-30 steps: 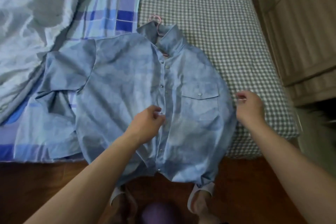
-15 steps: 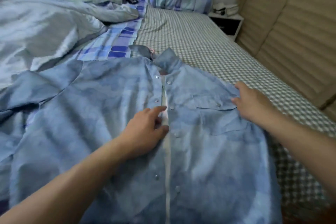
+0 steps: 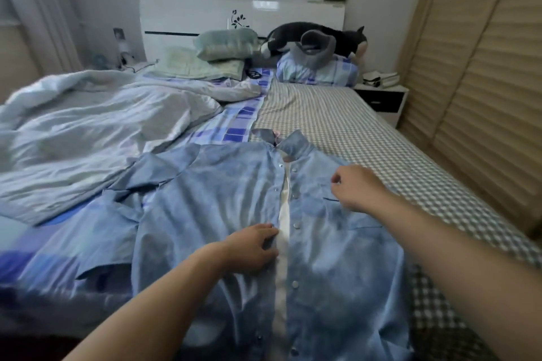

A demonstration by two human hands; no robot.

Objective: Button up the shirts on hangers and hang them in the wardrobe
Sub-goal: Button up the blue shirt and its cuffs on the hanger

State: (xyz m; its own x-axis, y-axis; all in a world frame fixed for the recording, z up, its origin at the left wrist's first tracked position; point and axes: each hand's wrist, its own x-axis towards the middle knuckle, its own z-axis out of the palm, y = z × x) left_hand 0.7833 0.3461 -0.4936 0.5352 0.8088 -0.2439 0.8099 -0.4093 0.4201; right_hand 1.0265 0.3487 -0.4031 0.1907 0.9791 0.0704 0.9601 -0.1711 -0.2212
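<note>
A blue shirt (image 3: 205,199) lies face up on the bed (image 3: 337,126), collar toward 12 o'clock, its front parted along a pale strip. The left hand (image 3: 252,249) pinches the left placket edge at mid-chest. The right hand (image 3: 356,186) — fingers loosely curled, nothing in them — hovers over the chest pocket at 2 o'clock. A pink hanger (image 3: 276,135) peeks from the collar.

Mottled blue shirt (image 3: 211,199); grey-white checked sheet (image 3: 337,123).
</note>
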